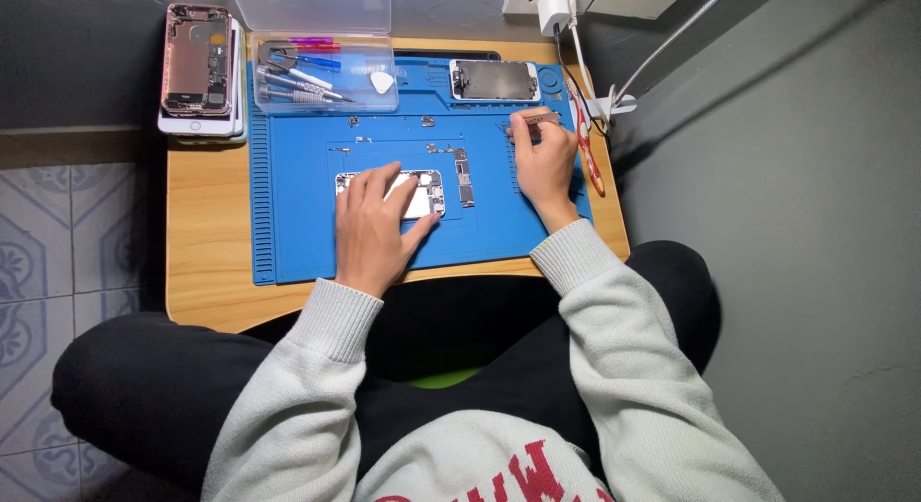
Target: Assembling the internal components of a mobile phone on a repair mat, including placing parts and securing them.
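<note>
Opened phone chassis (413, 193) lies flat on our blue repair mat (288, 224), pinned under our left hand (376, 224), fingers spread. Right hand (543, 161) pinches a slim tool (539, 119). We judge the chassis light, rigid, fragile inside; hold by its edges.

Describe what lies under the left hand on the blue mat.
The left hand rests flat on an opened phone body lying on the blue mat. Its ends and some inner parts show; the middle is covered by the fingers.
</note>
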